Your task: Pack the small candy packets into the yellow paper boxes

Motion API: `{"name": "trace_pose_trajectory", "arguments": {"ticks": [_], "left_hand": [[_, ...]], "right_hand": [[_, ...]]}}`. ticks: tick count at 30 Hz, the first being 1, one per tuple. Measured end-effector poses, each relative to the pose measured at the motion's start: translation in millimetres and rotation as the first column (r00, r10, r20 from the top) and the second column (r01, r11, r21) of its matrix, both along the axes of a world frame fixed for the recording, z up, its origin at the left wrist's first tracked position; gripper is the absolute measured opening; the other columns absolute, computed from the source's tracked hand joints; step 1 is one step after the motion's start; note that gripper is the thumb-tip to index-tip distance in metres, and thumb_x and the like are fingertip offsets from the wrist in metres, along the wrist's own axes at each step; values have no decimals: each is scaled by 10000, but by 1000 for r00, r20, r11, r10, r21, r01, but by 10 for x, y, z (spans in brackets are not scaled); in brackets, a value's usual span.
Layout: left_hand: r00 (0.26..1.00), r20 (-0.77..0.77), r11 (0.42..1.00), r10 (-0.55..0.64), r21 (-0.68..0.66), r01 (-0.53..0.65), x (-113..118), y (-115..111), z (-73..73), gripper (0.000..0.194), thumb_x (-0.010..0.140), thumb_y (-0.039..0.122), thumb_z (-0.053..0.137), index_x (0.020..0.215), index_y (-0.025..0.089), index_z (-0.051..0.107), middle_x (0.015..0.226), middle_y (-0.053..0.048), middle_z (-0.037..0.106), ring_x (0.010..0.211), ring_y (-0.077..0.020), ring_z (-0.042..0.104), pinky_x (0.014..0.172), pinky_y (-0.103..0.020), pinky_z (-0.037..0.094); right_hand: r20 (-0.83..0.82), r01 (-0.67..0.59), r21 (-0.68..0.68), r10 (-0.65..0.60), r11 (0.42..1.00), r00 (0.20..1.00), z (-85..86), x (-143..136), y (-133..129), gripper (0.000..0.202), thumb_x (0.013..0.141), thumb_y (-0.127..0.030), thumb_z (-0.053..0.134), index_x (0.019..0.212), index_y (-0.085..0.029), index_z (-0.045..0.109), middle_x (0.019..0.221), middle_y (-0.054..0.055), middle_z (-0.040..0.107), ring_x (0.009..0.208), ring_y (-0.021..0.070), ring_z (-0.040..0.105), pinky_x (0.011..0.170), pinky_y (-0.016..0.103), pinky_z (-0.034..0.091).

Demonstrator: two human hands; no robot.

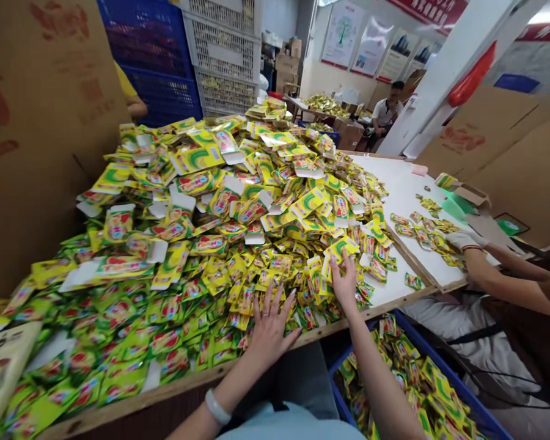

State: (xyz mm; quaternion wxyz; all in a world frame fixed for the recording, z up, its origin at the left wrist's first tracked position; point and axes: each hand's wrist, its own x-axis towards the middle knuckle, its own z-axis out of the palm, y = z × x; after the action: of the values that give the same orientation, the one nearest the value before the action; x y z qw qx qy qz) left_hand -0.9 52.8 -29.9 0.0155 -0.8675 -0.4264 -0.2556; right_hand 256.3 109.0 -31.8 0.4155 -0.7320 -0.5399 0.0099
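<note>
A large heap of flat yellow boxes point(197, 159) with white flaps covers the table, with small yellow packets point(220, 272) and green packets point(123, 333) in front. My left hand point(271, 324), a ring on one finger and a pale bangle on the wrist, rests with spread fingers on the yellow packets near the table's front edge. To its right, my right hand point(343, 278) has its thumb and fingers around the lower end of a yellow box point(341, 249) at the heap's right side.
A blue crate point(476, 409) of packets stands below the table edge. At the right a co-worker's gloved hand point(462, 239) is by more packets. Cardboard point(36, 183) rises at left; stacked crates point(229, 55) stand behind. A phone point(4, 366) lies front left.
</note>
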Motion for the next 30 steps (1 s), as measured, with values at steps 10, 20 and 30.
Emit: {"name": "trace_pose_trajectory", "arguments": {"ticks": [10, 20, 30], "left_hand": [[982, 187, 993, -27, -110, 48, -363, -265, 55, 270, 924, 236, 554, 1172, 242, 661, 1268, -113, 631, 1279, -288, 501, 1166, -532, 251], [989, 150, 992, -18, -123, 37, -606, -234, 83, 247, 943, 219, 526, 1143, 227, 671, 1173, -111, 647, 1162, -270, 551, 1044, -453, 386], [993, 15, 950, -117, -290, 116, -634, -183, 75, 518, 899, 456, 625, 1340, 194, 555, 1315, -144, 601, 1213, -312, 552, 1025, -488, 443]], "right_hand": [[-127, 132, 153, -113, 979, 985, 523, -437, 415, 508, 1000, -481, 300, 1396, -180, 404, 1380, 203, 433, 1372, 314, 350, 1104, 561, 304], [182, -382, -269, 436, 884, 882, 433, -911, -987, 233, 969, -393, 507, 869, -215, 620, 787, 71, 614, 796, 243, 571, 732, 362, 459], [437, -219, -451, 429, 865, 791, 176, -952, -1072, 340, 901, -457, 623, 1052, -153, 641, 961, 131, 595, 922, 303, 514, 771, 399, 413]]}}
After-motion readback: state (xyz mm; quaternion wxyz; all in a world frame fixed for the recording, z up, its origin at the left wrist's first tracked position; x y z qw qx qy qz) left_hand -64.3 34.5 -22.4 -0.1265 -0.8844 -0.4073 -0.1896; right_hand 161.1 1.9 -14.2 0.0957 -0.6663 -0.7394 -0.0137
